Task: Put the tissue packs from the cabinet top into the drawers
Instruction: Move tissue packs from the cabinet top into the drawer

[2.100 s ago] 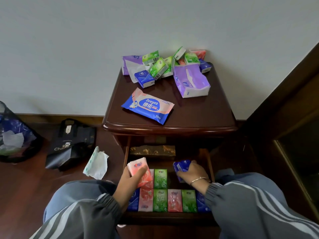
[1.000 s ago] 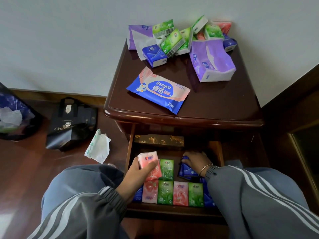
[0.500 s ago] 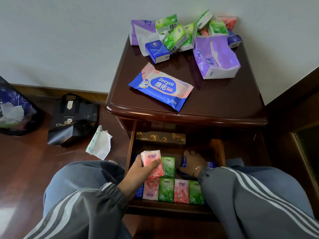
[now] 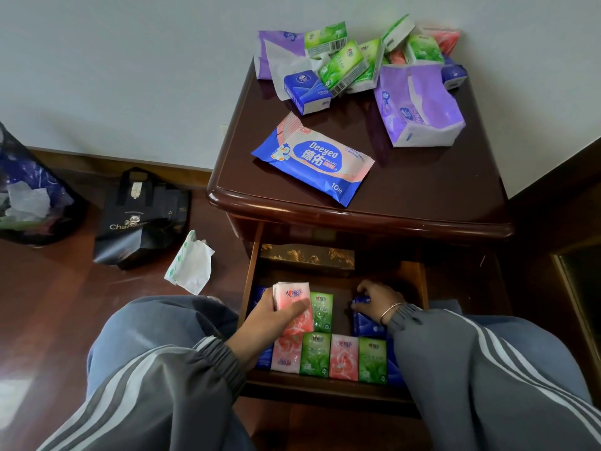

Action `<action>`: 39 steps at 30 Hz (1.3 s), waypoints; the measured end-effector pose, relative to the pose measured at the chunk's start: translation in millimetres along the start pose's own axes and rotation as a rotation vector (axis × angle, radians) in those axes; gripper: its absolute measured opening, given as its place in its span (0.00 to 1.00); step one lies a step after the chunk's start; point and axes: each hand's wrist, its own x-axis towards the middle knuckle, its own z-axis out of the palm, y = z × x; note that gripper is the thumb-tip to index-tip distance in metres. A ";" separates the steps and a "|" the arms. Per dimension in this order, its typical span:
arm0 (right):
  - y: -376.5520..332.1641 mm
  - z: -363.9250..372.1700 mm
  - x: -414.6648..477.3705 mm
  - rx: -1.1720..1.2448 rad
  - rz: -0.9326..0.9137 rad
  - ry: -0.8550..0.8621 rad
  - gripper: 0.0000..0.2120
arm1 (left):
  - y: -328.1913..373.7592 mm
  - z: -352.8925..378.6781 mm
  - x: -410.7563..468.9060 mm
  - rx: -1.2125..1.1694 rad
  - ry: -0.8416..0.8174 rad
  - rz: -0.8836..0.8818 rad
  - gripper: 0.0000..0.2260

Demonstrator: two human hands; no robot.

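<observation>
Nearest, along the front wall of the open drawer (image 4: 325,390), a row of tissue packs (image 4: 328,356) stands side by side, pink and green by turns. Just behind that row, at the drawer's left, the left hand (image 4: 270,317) grips a pink pack (image 4: 292,304), its thumb across the face, right beside a green pack (image 4: 322,310). At the drawer's right, the right hand (image 4: 377,299) curls its fingers on a blue pack (image 4: 361,302). Above and beyond the drawer, on the cabinet top (image 4: 422,196), a wet-wipe pack (image 4: 313,157) lies flat. Farther still, a heap of packs (image 4: 344,65) in green, blue, pink and purple lies by the wall.
</observation>
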 end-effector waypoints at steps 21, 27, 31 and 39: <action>-17.0 -16.0 -24.2 -0.220 -0.129 0.031 0.23 | -3.9 -1.1 1.6 0.064 -0.065 0.051 0.16; -77.0 -42.5 -62.0 0.640 -0.302 -0.187 0.20 | -7.0 1.8 -1.4 0.192 -0.146 0.141 0.19; -89.9 -43.3 -60.5 0.492 -0.387 -0.199 0.22 | -6.5 1.3 -6.3 0.275 -0.151 0.213 0.22; -69.5 -35.5 -48.6 0.691 -0.340 -0.258 0.16 | -7.2 -1.4 -8.1 0.364 -0.319 0.210 0.37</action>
